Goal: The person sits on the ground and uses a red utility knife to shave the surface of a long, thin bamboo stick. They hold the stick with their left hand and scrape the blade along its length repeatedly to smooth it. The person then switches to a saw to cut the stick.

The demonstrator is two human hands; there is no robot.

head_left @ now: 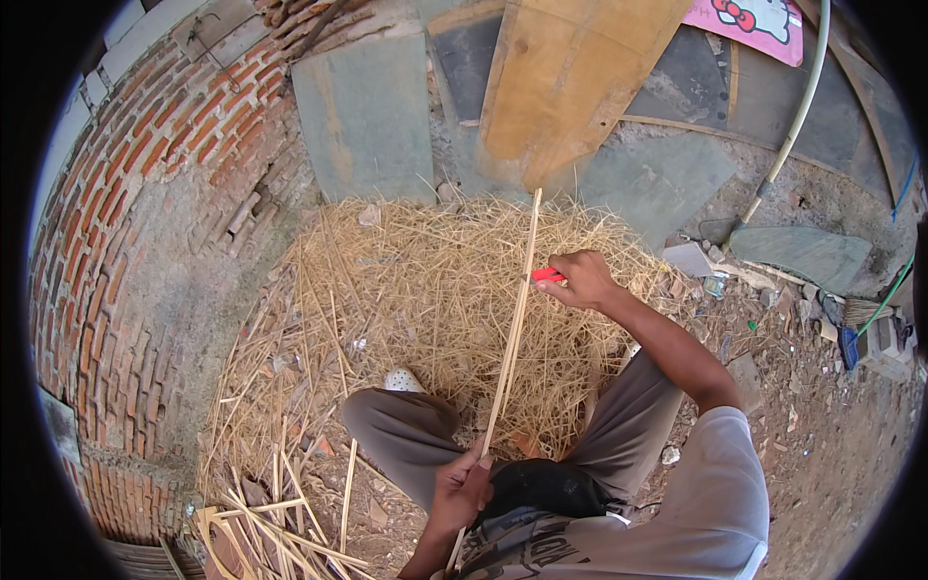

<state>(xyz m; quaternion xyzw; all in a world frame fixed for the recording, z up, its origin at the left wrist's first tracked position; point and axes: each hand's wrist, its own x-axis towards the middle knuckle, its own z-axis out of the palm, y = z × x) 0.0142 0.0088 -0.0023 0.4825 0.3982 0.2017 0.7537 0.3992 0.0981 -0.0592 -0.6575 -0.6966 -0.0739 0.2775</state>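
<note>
A long pale strip, apparently split bamboo [511,343], runs from my lap up over the straw-like shavings and looks divided lengthwise along part of its length. My left hand [460,495] is closed around its lower part, close to my waist, and its tail passes under my forearm. Farther out, my right hand [582,278] grips a red-handled knife [547,275]. The knife meets the strip near its upper end; most of its blade cannot be made out.
Shavings [416,280] cover the ground between my knees and the leaning boards [570,77]. Several loose strips [275,527] lie at lower left. A brick wall [145,271] rises on the left. Rubble, a pale pipe [802,106] and a blue-headed brush [849,348] are on the right.
</note>
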